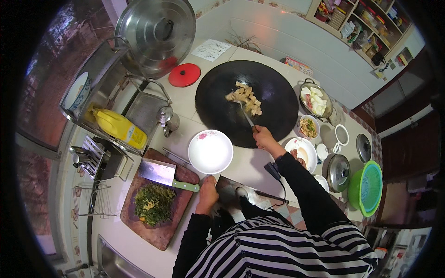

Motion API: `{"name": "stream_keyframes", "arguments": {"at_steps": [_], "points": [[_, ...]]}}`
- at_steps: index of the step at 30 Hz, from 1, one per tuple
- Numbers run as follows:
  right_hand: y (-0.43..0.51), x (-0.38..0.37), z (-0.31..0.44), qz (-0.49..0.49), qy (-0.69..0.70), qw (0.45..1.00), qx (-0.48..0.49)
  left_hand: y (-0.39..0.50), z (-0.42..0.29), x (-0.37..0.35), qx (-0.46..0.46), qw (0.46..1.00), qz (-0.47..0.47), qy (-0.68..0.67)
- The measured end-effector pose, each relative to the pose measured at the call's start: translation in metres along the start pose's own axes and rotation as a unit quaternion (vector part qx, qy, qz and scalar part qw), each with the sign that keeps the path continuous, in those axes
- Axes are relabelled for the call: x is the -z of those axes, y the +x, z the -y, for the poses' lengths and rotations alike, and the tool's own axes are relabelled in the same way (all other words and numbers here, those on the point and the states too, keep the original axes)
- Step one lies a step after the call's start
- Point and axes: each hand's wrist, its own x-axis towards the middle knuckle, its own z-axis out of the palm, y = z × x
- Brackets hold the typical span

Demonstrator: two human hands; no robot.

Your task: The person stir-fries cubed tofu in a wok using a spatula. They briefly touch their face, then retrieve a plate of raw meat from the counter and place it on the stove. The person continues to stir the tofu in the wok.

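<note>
My right hand grips the handle of a metal spatula, whose blade touches pale chunks of food in a large black wok. My left hand is by the counter's edge, just below a white floral bowl; whether its fingers are open or closed around something is unclear. To its left, a cleaver with a green handle lies on a reddish cutting board, above a heap of chopped greens.
Right of the wok are a pan of white chunks, a bowl of mixed food, a floral bowl, a pot lid and a green basket. A red lid, metal pitcher and yellow jug are on the left.
</note>
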Motion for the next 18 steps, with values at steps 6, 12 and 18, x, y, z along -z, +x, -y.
{"name": "stream_keyframes", "arguments": {"at_steps": [6,12,18], "points": [[0.03,0.011,0.029,0.001,0.066,0.997,0.027,0.0,0.0,0.0,0.008,1.0,-0.004,-0.028],[0.032,0.029,0.052,-0.024,0.137,0.987,0.086,-0.001,-0.002,0.001,0.006,0.999,-0.011,-0.032],[0.037,0.012,0.036,-0.045,0.004,0.999,0.023,-0.001,-0.002,0.0,0.008,0.999,-0.024,-0.021]]}}
